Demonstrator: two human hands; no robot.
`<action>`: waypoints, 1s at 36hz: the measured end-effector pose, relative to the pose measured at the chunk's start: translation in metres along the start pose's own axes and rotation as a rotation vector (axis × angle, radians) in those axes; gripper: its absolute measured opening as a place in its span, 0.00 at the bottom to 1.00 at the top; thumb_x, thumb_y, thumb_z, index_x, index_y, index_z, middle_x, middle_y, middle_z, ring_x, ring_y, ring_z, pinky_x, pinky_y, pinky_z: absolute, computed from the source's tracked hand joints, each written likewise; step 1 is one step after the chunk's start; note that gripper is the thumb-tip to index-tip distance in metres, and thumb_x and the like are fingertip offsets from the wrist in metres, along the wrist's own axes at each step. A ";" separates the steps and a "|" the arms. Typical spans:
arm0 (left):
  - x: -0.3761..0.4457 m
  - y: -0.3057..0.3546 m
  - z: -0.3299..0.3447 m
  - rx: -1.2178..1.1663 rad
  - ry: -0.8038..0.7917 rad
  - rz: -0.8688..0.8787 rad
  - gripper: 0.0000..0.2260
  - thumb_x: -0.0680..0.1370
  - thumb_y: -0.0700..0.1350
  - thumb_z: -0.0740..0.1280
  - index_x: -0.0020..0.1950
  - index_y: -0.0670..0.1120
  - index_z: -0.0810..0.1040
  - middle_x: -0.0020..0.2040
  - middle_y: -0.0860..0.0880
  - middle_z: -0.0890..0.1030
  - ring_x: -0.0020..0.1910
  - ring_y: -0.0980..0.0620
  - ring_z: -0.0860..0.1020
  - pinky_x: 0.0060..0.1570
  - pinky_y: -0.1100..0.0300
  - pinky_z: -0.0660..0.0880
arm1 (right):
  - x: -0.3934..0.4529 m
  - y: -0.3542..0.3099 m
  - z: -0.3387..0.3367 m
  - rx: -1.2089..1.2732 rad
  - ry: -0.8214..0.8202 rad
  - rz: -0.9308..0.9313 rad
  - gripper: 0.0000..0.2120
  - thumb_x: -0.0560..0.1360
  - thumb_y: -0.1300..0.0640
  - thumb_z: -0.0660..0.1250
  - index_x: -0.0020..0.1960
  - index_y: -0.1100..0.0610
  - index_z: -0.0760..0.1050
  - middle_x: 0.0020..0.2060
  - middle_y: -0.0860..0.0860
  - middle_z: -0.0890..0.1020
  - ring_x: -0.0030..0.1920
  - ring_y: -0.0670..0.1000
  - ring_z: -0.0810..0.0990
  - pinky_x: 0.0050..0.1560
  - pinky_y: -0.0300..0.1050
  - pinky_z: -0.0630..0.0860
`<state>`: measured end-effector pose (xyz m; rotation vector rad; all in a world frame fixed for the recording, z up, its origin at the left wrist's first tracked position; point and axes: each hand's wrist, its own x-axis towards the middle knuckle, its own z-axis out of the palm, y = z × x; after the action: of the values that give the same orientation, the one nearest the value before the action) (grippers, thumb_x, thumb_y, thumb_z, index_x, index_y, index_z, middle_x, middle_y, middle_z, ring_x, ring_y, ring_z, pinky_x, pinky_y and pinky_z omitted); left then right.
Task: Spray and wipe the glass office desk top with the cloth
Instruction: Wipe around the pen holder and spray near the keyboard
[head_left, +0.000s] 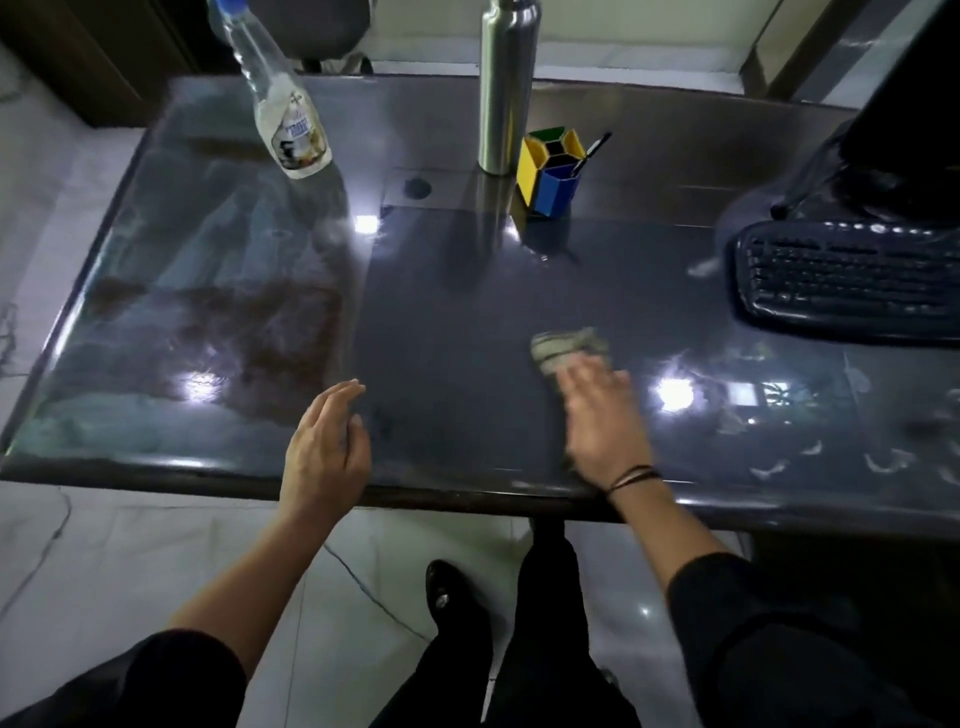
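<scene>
Motion blur smears the right hand (605, 415), flat on the crumpled grey cloth (569, 347) on the dark glass worktop (441, 322); left hand (324, 447) hovers, grip relaxed, holding nothing.

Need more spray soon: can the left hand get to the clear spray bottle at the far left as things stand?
Probably yes: the left hand is open and free, with only bare desk glass before the spray bottle.

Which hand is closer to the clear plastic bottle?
Left. The left hand hovers open over the desk's near edge, straight below the bottle at the far left. The right hand presses the cloth, farther off toward the keyboard side.
</scene>
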<state>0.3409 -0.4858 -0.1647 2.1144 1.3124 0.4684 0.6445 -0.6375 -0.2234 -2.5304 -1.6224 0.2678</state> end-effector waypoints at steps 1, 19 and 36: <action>-0.002 0.002 0.001 -0.002 -0.007 0.007 0.19 0.79 0.41 0.60 0.69 0.40 0.78 0.68 0.44 0.80 0.66 0.44 0.79 0.65 0.54 0.72 | -0.006 0.029 -0.005 0.008 0.034 0.124 0.29 0.77 0.58 0.55 0.78 0.58 0.66 0.78 0.58 0.67 0.79 0.62 0.63 0.77 0.68 0.60; 0.024 0.087 0.043 -0.008 -0.032 0.142 0.16 0.81 0.40 0.62 0.67 0.42 0.78 0.66 0.46 0.80 0.64 0.46 0.78 0.63 0.59 0.71 | 0.001 -0.086 0.025 0.192 -0.088 -0.247 0.34 0.78 0.57 0.64 0.82 0.55 0.58 0.83 0.54 0.57 0.83 0.55 0.52 0.83 0.55 0.45; 0.190 0.028 -0.074 -0.129 0.250 -0.058 0.21 0.76 0.51 0.64 0.66 0.43 0.75 0.60 0.44 0.81 0.57 0.41 0.80 0.60 0.43 0.77 | 0.108 -0.123 0.019 0.206 0.051 0.078 0.33 0.79 0.63 0.61 0.83 0.60 0.56 0.83 0.59 0.53 0.83 0.59 0.46 0.82 0.53 0.41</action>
<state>0.4026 -0.3031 -0.0935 1.9536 1.4348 0.7916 0.5755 -0.4882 -0.2262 -2.4264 -1.4018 0.3558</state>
